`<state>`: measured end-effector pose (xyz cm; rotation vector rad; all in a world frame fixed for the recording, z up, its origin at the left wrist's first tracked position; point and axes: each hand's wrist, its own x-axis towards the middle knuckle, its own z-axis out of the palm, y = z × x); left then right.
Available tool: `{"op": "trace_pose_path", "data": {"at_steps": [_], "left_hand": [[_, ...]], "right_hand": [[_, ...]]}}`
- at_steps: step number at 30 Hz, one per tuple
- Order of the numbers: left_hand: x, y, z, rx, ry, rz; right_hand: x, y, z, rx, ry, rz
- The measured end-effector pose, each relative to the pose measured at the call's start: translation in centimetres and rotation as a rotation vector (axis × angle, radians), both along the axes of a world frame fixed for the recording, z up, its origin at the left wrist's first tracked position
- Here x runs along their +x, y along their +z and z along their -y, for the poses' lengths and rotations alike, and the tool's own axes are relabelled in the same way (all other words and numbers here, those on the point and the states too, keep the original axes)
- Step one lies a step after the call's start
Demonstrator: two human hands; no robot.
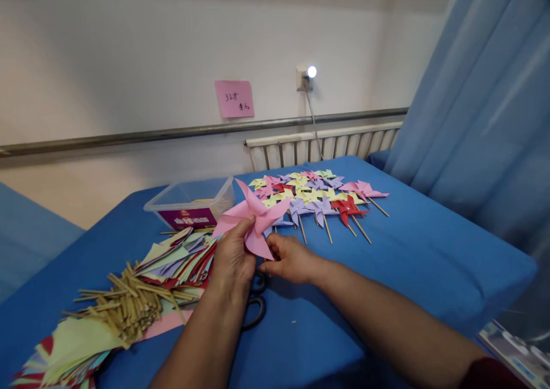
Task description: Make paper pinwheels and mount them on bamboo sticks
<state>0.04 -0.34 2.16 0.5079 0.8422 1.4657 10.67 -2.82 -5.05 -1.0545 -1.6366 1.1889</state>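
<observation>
A pink paper pinwheel (258, 214) is gripped in my left hand (234, 257), with the thumb pressed near its centre. My right hand (290, 257) is closed at the lower right blade. Its fingertips are partly behind the paper, and I cannot make out what they pinch. Black-handled scissors (256, 311) lie on the table just below my hands, partly covered by my left forearm. Left of that forearm are a heap of short wooden sticks (129, 303) and a fanned stack of coloured paper sheets (184, 263).
Many finished pinwheels (318, 197) on sticks spread over the back of the blue-covered table (412, 274). A clear plastic box (191, 197) stands at back left. More coloured paper (77, 343) lies front left. Behind are a metal rail (172, 134) and radiator; a blue curtain (476, 91) hangs right.
</observation>
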Motion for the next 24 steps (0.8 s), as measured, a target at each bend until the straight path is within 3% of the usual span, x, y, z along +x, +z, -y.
{"op": "trace_pose_path", "data": {"at_steps": [9, 15, 20, 24], "left_hand": [[0.1, -0.4, 0.0, 0.049, 0.035, -0.049], [0.5, -0.5, 0.3, 0.047, 0.056, -0.039], [0.4, -0.5, 0.3, 0.054, 0.033, -0.021], [0.3, -0.6, 0.2, 0.052, 0.032, -0.014]], "right_hand": [[0.2, 1.4, 0.6, 0.045, -0.139, 0.246], [-0.8, 0.3, 0.4, 0.091, -0.158, 0.104], [-1.6, -0.1, 0.3, -0.073, -0.151, -0.011], [-1.7, 0.2, 0.5, -0.079, -0.148, -0.038]]}}
